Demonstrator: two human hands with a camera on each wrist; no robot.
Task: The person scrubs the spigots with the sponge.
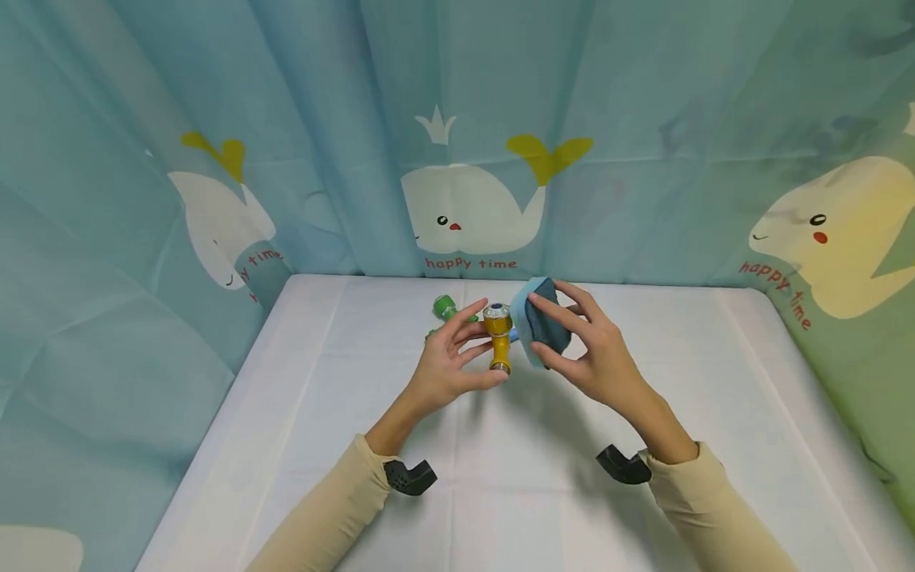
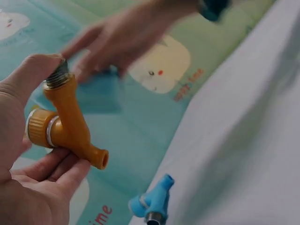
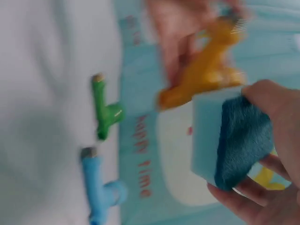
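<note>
My left hand [image 1: 450, 365] holds a yellow-orange faucet [image 2: 70, 117] between thumb and fingers, up off the table. In the left wrist view the thumb presses its threaded metal end and the fingers lie near the spout. My right hand [image 1: 604, 357] grips a sponge [image 3: 234, 136], light blue with a dark blue fuzzy face, by its edges. In the head view the sponge is just right of the faucet; the right wrist view shows it overlapping the faucet. Behind the hands, a green faucet [image 3: 103, 110] and a blue faucet [image 3: 98, 187] lie on the table.
The table [image 1: 343, 445] has a white cover. A blue-green curtain [image 1: 322, 119] printed with whales hangs along its back and sides. Each wrist wears a black camera mount, one on the left [image 1: 411, 478] and one on the right [image 1: 624, 465].
</note>
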